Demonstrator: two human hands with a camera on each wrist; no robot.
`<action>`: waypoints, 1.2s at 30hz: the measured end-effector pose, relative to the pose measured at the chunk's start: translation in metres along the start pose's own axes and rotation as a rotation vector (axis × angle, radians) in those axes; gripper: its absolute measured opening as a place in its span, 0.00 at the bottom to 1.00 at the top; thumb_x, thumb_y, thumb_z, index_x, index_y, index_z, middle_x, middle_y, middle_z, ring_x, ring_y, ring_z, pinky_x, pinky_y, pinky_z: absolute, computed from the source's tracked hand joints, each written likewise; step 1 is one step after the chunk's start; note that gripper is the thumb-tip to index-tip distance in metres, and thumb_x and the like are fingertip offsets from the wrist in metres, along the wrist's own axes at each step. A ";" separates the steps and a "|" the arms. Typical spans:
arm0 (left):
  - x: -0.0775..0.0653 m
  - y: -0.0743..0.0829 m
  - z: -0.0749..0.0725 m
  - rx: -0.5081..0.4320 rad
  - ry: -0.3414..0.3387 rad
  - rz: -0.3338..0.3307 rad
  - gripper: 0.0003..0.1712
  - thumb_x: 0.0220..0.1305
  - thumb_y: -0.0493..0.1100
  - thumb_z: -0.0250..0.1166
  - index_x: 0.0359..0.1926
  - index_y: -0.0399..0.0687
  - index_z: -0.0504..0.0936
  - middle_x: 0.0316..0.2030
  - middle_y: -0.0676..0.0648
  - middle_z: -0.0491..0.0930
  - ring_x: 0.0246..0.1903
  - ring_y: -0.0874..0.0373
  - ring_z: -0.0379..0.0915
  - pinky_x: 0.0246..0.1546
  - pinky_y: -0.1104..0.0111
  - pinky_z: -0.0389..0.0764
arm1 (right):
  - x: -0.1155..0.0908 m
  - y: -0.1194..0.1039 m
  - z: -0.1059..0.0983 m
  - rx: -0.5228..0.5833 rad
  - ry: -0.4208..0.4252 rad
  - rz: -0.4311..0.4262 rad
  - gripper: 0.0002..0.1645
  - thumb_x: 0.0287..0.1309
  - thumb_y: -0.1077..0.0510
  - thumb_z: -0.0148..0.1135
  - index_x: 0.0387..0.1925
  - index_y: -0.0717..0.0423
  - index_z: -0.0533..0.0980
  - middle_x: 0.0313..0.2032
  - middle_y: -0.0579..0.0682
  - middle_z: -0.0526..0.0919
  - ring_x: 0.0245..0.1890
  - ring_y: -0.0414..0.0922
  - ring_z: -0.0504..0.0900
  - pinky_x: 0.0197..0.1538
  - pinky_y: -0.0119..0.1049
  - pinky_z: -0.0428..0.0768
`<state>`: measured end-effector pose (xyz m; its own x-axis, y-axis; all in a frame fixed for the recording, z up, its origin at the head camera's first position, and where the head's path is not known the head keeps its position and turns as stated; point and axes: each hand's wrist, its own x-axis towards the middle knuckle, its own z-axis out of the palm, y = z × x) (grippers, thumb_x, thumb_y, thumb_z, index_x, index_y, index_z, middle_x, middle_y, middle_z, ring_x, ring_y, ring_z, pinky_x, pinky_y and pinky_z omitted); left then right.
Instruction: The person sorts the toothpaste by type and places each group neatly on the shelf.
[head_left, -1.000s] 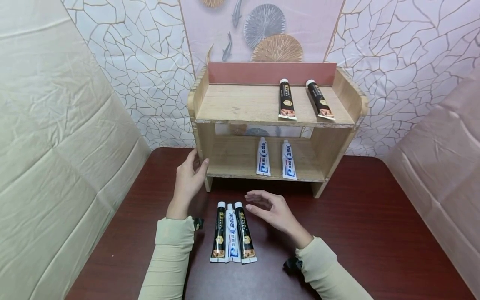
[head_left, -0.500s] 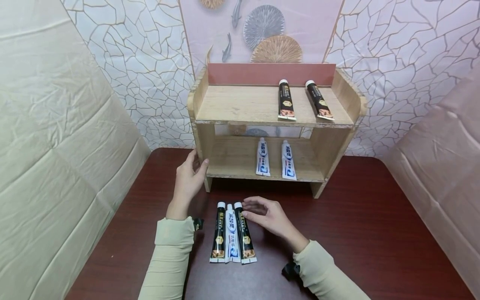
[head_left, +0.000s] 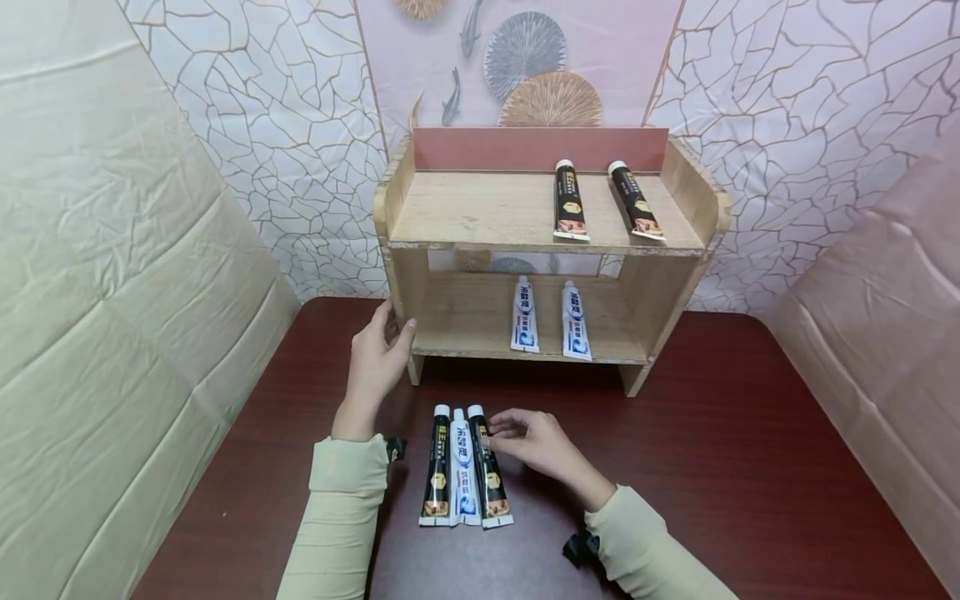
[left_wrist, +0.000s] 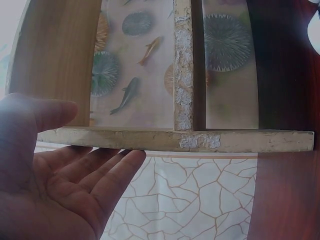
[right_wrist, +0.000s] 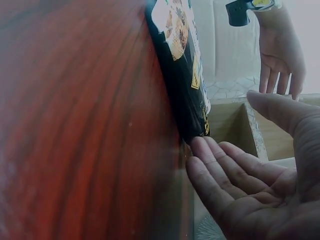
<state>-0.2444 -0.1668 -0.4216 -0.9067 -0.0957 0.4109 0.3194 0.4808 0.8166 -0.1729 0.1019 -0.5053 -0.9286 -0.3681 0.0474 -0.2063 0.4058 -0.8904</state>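
Three toothpaste tubes lie side by side on the table, caps toward the shelf: a left black tube (head_left: 437, 467), a white tube (head_left: 464, 471) and a right black tube (head_left: 491, 467). My right hand (head_left: 536, 442) is beside the right black tube, its fingertips right at the cap end. In the right wrist view the thumb stands well apart from the fingers (right_wrist: 220, 170), with the black tube (right_wrist: 182, 85) just beyond. My left hand (head_left: 378, 354) holds the left side panel of the wooden shelf (head_left: 480, 321), thumb and fingers on opposite sides of the board (left_wrist: 165, 140).
Two black tubes (head_left: 571, 200) (head_left: 636, 202) lie on the upper shelf, toward the right. On the lower shelf are two white tubes (head_left: 524, 315) (head_left: 575, 321). The dark red table (head_left: 750, 433) extends to the right, and pale cloth (head_left: 135, 333) hangs at the left.
My right hand has moved left and toward me, to the right black tube. The left hand stays at the shelf's side, and the tubes have not moved.
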 end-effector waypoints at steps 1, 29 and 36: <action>0.000 0.000 0.000 -0.001 0.000 0.000 0.30 0.72 0.46 0.62 0.71 0.44 0.69 0.61 0.38 0.77 0.58 0.48 0.77 0.55 0.62 0.82 | 0.000 0.000 0.000 -0.012 0.000 0.005 0.22 0.56 0.51 0.75 0.46 0.62 0.83 0.42 0.54 0.88 0.40 0.45 0.87 0.43 0.32 0.86; 0.000 0.002 0.000 0.011 0.002 0.001 0.29 0.72 0.47 0.62 0.70 0.44 0.70 0.59 0.39 0.78 0.57 0.49 0.78 0.55 0.64 0.83 | 0.001 -0.001 0.007 -0.081 -0.097 0.114 0.33 0.46 0.51 0.82 0.50 0.66 0.80 0.38 0.51 0.85 0.38 0.45 0.84 0.42 0.36 0.85; -0.001 0.001 0.000 -0.004 0.003 -0.007 0.30 0.72 0.47 0.62 0.71 0.44 0.70 0.60 0.39 0.78 0.58 0.49 0.78 0.55 0.65 0.82 | 0.001 0.000 0.009 -0.125 -0.105 0.096 0.34 0.43 0.51 0.84 0.47 0.65 0.79 0.35 0.48 0.84 0.36 0.42 0.82 0.40 0.34 0.84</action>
<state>-0.2434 -0.1664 -0.4208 -0.9081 -0.1017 0.4062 0.3139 0.4767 0.8211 -0.1713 0.0937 -0.5088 -0.9097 -0.4057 -0.0881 -0.1614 0.5411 -0.8253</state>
